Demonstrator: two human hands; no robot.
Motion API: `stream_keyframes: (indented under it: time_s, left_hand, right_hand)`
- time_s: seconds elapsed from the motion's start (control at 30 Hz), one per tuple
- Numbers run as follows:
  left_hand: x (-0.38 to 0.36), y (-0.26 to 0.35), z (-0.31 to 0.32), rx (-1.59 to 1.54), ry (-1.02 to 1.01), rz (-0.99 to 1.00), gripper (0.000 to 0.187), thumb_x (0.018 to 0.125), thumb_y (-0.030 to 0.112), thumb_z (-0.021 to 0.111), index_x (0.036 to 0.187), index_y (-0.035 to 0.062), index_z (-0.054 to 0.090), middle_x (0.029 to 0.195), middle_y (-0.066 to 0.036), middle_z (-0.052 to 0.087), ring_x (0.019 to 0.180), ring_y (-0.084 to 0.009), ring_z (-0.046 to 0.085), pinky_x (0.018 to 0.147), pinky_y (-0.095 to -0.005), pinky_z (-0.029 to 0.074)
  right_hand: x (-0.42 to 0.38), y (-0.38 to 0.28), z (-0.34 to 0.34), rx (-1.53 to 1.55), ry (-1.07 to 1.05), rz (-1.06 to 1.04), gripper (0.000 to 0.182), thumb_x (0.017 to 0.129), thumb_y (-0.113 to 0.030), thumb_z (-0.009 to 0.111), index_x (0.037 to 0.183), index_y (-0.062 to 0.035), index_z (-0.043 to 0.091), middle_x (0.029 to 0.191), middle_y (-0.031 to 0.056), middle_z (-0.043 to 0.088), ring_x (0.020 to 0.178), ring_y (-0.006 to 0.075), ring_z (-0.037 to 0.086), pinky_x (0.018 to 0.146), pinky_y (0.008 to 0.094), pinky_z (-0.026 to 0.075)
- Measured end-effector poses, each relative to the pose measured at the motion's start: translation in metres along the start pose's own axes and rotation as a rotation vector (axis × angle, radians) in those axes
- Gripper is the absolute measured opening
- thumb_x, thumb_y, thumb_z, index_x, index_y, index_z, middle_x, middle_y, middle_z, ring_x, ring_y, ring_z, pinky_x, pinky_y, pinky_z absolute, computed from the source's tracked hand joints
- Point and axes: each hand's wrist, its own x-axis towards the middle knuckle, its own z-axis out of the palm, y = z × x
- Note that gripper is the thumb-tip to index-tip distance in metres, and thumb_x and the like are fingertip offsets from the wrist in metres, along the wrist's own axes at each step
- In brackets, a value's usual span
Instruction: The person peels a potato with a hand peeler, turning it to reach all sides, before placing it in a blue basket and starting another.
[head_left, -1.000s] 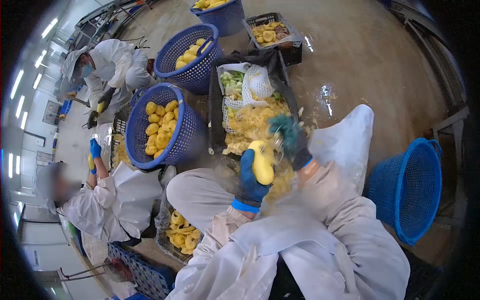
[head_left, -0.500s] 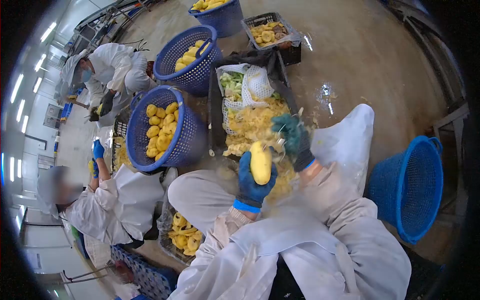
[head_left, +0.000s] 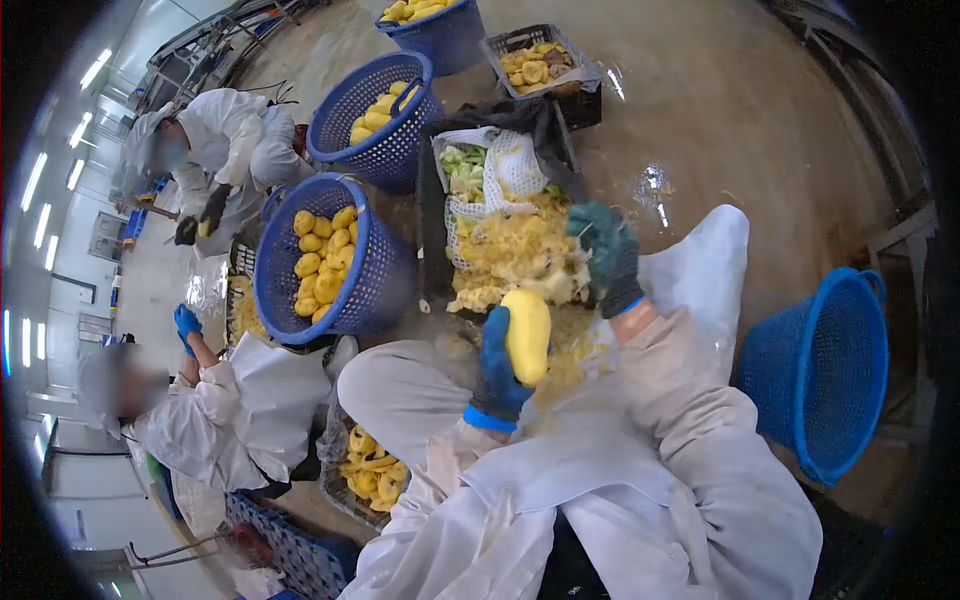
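Note:
A long, smooth yellow peeled fruit (head_left: 528, 338), mango-shaped, is held nearly upright by my left hand (head_left: 498, 362) in a dark blue glove, its fingers wrapped round the left side. My right hand (head_left: 606, 256), in a dark green glove, is raised apart from the fruit, up and to its right. Its fingers are curled, and whatever they hold is hidden. Beyond the fruit lies a black-lined crate (head_left: 432, 240) of yellow peelings (head_left: 515, 245), with green scraps (head_left: 463, 172) and a white foam net (head_left: 515, 168) at its far end.
Blue baskets (head_left: 385, 270) of yellow fruit stand to the left. At the right is another blue basket (head_left: 815, 375). A small crate (head_left: 595, 85) of scraps sits farther back. Two co-workers in white (head_left: 260, 400) (head_left: 235, 125) sit at the left. Peelings fill a crate (head_left: 330, 470) beside my leg.
My right hand has lifted away from the fruit, slightly right and up. The fruit now stands more upright, with more of its side showing. The nearer co-worker's hands have lowered.

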Motion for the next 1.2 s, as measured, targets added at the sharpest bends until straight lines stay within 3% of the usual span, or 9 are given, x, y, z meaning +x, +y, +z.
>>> stream_keyframes:
  time_s: [0.1,0.27,0.4,0.47,0.53,0.67,0.77,0.83,1.2]
  left_hand:
    - [0.008,0.005,-0.002,-0.112,-0.085,-0.085,0.059,0.075,-0.006,0.068,0.127,-0.0021,0.040,0.114,-0.017,0.056,0.098,-0.0250,0.060,0.084,-0.0329,0.051]
    - [0.018,0.023,-0.004,-1.162,0.049,-0.733,0.049,0.087,0.011,0.060,0.130,0.0011,0.041,0.115,-0.013,0.056,0.103,-0.0219,0.058,0.086,-0.0336,0.050]
    - [0.024,0.035,-0.001,-0.970,-0.001,-0.765,0.048,0.094,0.032,0.046,0.134,0.0040,0.041,0.117,-0.009,0.055,0.104,-0.0201,0.056,0.087,-0.0334,0.049]
    - [0.027,0.045,-0.008,-1.051,-0.054,-0.818,0.051,0.095,0.036,0.043,0.135,0.0040,0.040,0.118,-0.009,0.055,0.105,-0.0198,0.056,0.087,-0.0328,0.048]
    - [0.029,0.044,-0.017,-1.236,-0.088,-0.884,0.051,0.095,0.035,0.043,0.136,0.0032,0.039,0.120,-0.009,0.054,0.106,-0.0195,0.055,0.088,-0.0320,0.047]
    - [0.040,0.051,-0.023,-1.043,-0.221,-0.668,0.057,0.093,0.036,0.047,0.137,0.0016,0.037,0.125,-0.011,0.051,0.110,-0.0205,0.052,0.090,-0.0327,0.046]
    - [0.037,0.049,-0.029,-0.935,-0.169,-0.647,0.061,0.091,0.035,0.050,0.139,0.0004,0.033,0.127,-0.013,0.049,0.113,-0.0217,0.050,0.094,-0.0338,0.043]
    - [0.042,0.046,-0.032,-0.711,-0.122,-0.492,0.063,0.091,0.033,0.050,0.141,-0.0004,0.029,0.124,-0.013,0.051,0.110,-0.0212,0.052,0.093,-0.0334,0.043]
    - [0.040,0.054,-0.027,-0.270,-0.070,-0.170,0.062,0.090,0.021,0.046,0.142,-0.0029,0.021,0.123,-0.018,0.050,0.108,-0.0244,0.051,0.092,-0.0342,0.043]
  right_hand:
    - [-0.005,-0.029,0.017,0.020,-0.250,-0.227,0.018,0.094,-0.016,0.048,0.098,-0.0035,0.061,0.094,0.0047,0.061,0.081,0.0150,0.059,0.073,0.0293,0.048]
    - [0.011,-0.014,0.008,0.032,0.052,-0.098,0.028,0.096,-0.024,0.045,0.097,-0.0015,0.061,0.091,0.0072,0.063,0.081,0.0173,0.059,0.074,0.0301,0.048]
    - [0.002,-0.008,0.009,0.177,-0.122,-0.108,0.029,0.094,-0.028,0.052,0.099,-0.0007,0.060,0.096,0.0113,0.066,0.078,0.0202,0.061,0.074,0.0326,0.050]
    - [0.007,0.002,-0.002,-0.311,-0.121,-0.292,0.028,0.090,-0.025,0.060,0.099,0.0006,0.060,0.097,0.0105,0.064,0.084,0.0150,0.061,0.074,0.0296,0.049]
    - [0.017,-0.011,-0.008,0.314,-0.059,-0.019,0.027,0.090,-0.024,0.060,0.100,0.0010,0.059,0.097,0.0113,0.064,0.083,0.0161,0.061,0.073,0.0299,0.049]
    - [-0.017,-0.065,0.038,0.346,-0.149,0.354,0.025,0.090,-0.021,0.059,0.101,0.0012,0.059,0.091,0.0096,0.063,0.079,0.0161,0.060,0.073,0.0291,0.049]
    - [0.017,-0.025,0.015,0.844,-0.204,0.130,0.027,0.092,-0.024,0.056,0.104,0.0000,0.058,0.091,0.0091,0.063,0.077,0.0157,0.060,0.071,0.0280,0.048]
    - [0.004,-0.049,0.021,0.348,-0.003,0.107,0.028,0.094,-0.026,0.053,0.104,-0.0012,0.058,0.089,0.0074,0.062,0.075,0.0147,0.059,0.069,0.0268,0.047]
    - [-0.014,-0.038,0.044,0.556,0.184,0.330,0.031,0.093,-0.030,0.056,0.095,0.0008,0.059,0.078,0.0044,0.060,0.073,0.0116,0.058,0.068,0.0207,0.045]
